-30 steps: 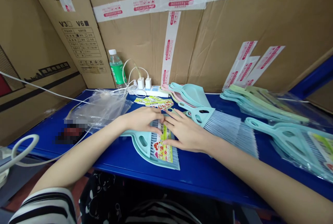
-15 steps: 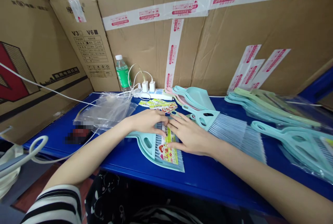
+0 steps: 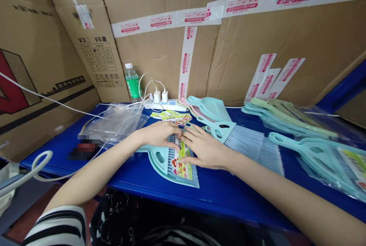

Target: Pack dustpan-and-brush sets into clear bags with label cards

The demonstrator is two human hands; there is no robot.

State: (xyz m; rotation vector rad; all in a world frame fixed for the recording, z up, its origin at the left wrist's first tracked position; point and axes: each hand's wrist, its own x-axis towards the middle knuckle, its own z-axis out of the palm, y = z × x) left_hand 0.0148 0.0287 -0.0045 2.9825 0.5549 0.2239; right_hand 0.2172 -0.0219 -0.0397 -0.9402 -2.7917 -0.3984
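A taped cardboard panel (image 3: 160, 59) backs the blue table (image 3: 223, 192); clock positions are read from the paired hands, twelve pointing away from the worker. At three o'clock, well apart, lies a bagged turquoise set (image 3: 317, 158); nearer on the same bearing, loose brushes (image 3: 246, 139) fan their pale bristles. Transparent plastic bags (image 3: 114, 124) lie towards ten. Partly beneath the hands and extending towards seven is the principal piece, a dustpan-and-brush set (image 3: 166, 166), flat near the table's front edge. Its long axis runs from the handle at nine, by the left wrist, to the bristle tips at about four; the left hand (image 3: 161, 133) is thus nearer the handle, the right hand (image 3: 204, 145) nearer the tips. The left hand is curled, its fingertips partly hidden; from where I stand, I cannot tell whether it grips anything. The right hand is spread, thumb well away from extended fingers, nothing visibly grasped. A printed label (image 3: 184, 170) crosses the bristles from twelve to about six, its far end under the fingers, the right thumb over its middle. Loose labels (image 3: 171, 115) lie at eleven.
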